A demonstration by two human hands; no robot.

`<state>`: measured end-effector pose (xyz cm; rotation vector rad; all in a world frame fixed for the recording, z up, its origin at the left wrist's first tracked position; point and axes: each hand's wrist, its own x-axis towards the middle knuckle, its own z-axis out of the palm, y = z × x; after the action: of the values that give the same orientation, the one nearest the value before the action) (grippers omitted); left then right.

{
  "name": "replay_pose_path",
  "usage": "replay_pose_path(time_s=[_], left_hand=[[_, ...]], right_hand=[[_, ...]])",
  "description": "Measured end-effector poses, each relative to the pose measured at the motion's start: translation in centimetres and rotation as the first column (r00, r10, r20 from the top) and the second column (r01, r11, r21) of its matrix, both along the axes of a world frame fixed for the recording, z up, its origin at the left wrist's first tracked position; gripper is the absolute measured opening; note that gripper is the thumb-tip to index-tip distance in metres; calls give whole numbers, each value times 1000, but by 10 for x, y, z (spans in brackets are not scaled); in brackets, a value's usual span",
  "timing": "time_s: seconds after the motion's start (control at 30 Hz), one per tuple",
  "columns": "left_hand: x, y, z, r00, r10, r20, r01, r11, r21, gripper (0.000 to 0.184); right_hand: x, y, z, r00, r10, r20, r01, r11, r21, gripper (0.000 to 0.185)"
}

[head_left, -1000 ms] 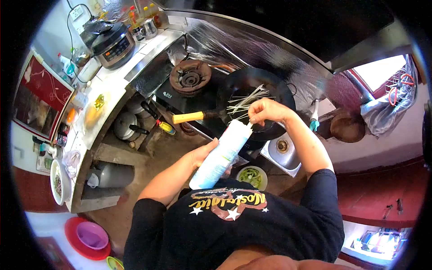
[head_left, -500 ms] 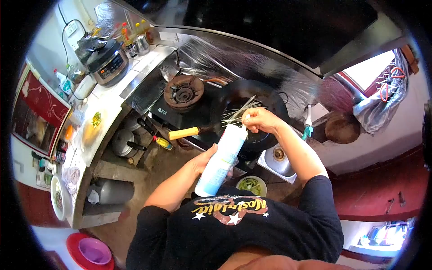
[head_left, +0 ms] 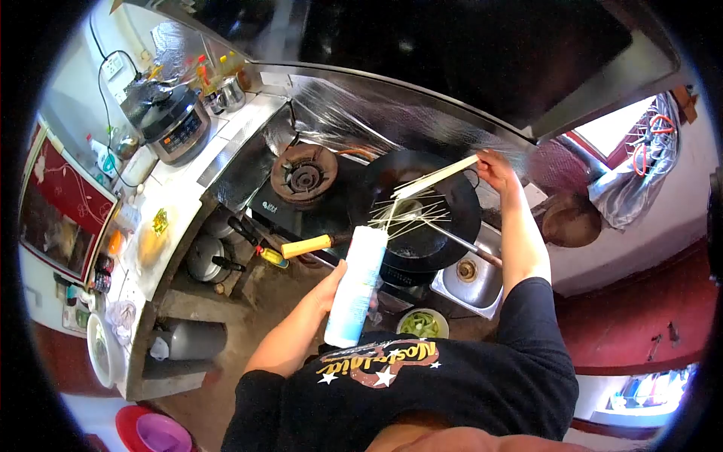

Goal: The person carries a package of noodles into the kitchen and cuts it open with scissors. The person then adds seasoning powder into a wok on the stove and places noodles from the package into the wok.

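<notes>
My left hand (head_left: 326,288) is closed around a white and blue packet of dried noodles (head_left: 357,290), tilted with its open top toward the wok (head_left: 374,181). A few strands poke out of the packet's mouth. Over the wok's right side, my right hand (head_left: 495,170) grips one end of a bundle of dry noodles (head_left: 438,179), pointing down to the left. Loose noodle strands (head_left: 423,214) lie spread across the middle of the wok. A long-handled utensil (head_left: 465,245) rests in it, its head partly hidden by the strands. The wok's yellow handle (head_left: 307,245) points left.
Left of the wok is a bare gas burner (head_left: 304,175). A steel sink (head_left: 486,280) is at the right, and a bowl of sliced green vegetables (head_left: 423,324) stands close to my body. A rice cooker (head_left: 172,124) sits on the left counter. The range hood (head_left: 452,56) hangs overhead.
My right hand has moved from the packet's mouth up and right, drawing out a noodle bundle. More loose strands show over the wok. The packet has shifted slightly down-left and stands more upright.
</notes>
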<state>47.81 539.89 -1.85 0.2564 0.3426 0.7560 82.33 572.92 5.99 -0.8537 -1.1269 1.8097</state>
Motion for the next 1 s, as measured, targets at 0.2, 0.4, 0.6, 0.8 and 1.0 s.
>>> replay_pose_path(time_s=[0.2, 0.4, 0.6, 0.8, 1.0], left_hand=[[-6, 1, -9, 1000, 30, -9, -30, 999, -27, 89], [2, 2, 5, 998, 43, 48, -44, 999, 25, 81], [12, 6, -1, 1000, 7, 28, -10, 993, 114, 79], [17, 5, -1, 998, 23, -63, -19, 997, 72, 89], [2, -9, -10, 994, 91, -68, -87, 995, 57, 88]], right_hand=[[-11, -1, -49, 993, -76, 85, 86, 988, -130, 13], [-49, -40, -47, 562, -82, 823, -200, 952, 232, 22], [-134, -156, 13, 860, 451, 239, -436, 892, -116, 21], [-125, -117, 21, 906, 393, 160, -385, 920, -78, 18], [-65, -34, 21, 980, 136, -146, -143, 989, -38, 13]])
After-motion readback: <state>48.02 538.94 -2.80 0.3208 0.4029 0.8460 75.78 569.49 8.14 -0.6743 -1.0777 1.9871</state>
